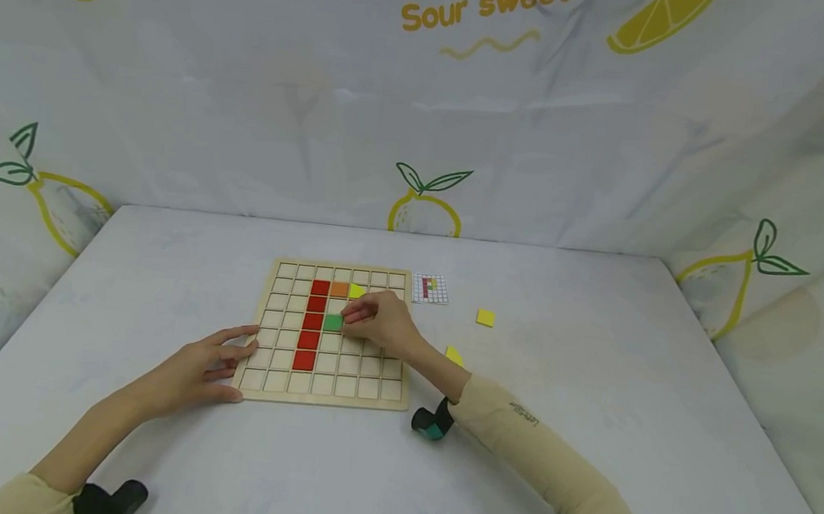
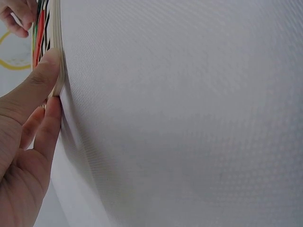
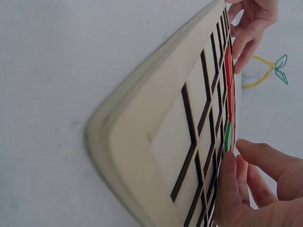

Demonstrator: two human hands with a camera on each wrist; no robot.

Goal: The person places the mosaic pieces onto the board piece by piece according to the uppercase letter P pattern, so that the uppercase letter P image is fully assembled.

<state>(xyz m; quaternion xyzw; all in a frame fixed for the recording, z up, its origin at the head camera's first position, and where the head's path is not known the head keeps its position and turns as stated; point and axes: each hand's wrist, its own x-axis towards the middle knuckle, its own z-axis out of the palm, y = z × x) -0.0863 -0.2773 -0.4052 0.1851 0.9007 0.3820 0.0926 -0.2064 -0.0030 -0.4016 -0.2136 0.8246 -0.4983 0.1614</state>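
Observation:
A wooden grid board (image 1: 317,403) lies on the table. A column of red tiles (image 1: 308,340) fills part of it, with an orange tile (image 1: 339,289) and a yellow tile (image 1: 357,291) in line with its top. My right hand (image 1: 381,322) is over the board, its thumb and fingertips at the right edge of a green square tile (image 1: 333,323). The right wrist view shows the fingertips closing on the end of that green tile (image 3: 228,135). My left hand (image 1: 208,365) rests against the board's left edge, thumb (image 2: 43,78) and fingertips touching the rim.
A small printed pattern card (image 1: 430,289) lies beside the board's upper right corner. A loose yellow square tile (image 1: 485,318) is right of it. Another yellow piece (image 1: 454,355) shows partly behind my right wrist. A lemon-print curtain (image 1: 284,110) stands behind the white table (image 1: 569,340).

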